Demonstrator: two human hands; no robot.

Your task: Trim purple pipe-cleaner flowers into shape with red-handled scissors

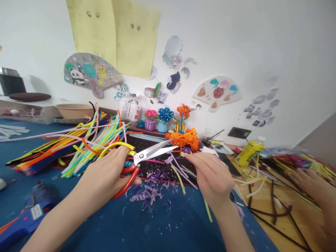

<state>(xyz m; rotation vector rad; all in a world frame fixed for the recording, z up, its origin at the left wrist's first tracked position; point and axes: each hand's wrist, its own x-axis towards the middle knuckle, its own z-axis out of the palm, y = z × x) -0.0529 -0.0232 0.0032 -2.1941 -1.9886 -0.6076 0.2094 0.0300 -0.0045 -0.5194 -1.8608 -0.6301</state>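
The scissors [141, 156] are gripped in the left hand [106, 171], with the yellow and red handles encircled by fingers and thumb and the blades held slightly parted. Just off the blade tips, a small purple flower [186, 149] is pinched at the fingertips of the right hand [212, 171]; how the thumb is set cannot be told, as it is mostly hidden. Purple clippings [149, 190] are scattered on the blue table cover [126, 227], on the near side of the scissors. Bunched orange flowers [190, 137] are seen just beyond the blade tips, and three potted flowers [163, 126] are lined up farther behind the scissors. To the left of the scissors, fuzzy stems [76, 145] are heaped in many colours, and nearer, a blue glue gun [26, 217] is laid down. Far to the right of the scissors, a yellow bottle [249, 153] and another person's hand [309, 180] are seen.
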